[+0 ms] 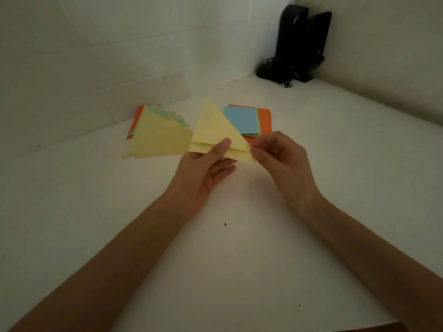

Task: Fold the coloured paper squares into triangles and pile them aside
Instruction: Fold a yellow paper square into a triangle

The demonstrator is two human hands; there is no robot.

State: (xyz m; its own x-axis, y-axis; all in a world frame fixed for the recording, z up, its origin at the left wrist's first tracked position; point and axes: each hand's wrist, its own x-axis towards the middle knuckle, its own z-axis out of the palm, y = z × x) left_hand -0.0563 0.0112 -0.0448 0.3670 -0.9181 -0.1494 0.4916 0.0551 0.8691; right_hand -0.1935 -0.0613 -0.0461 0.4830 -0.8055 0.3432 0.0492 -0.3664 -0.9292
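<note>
Held just in front of the stack of squares (242,121): yellow folded triangle (215,125), tip up. Gripped at its lower edge by left hand (203,173), thumb on top, fingers underneath. Pinched at its right corner by right hand (280,159), fingers curled. Left of the stack, pile of folded triangles (158,137), yellow uppermost.

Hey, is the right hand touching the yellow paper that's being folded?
Touching. The head view shows the right hand pinching the yellow paper at its right corner.
</note>
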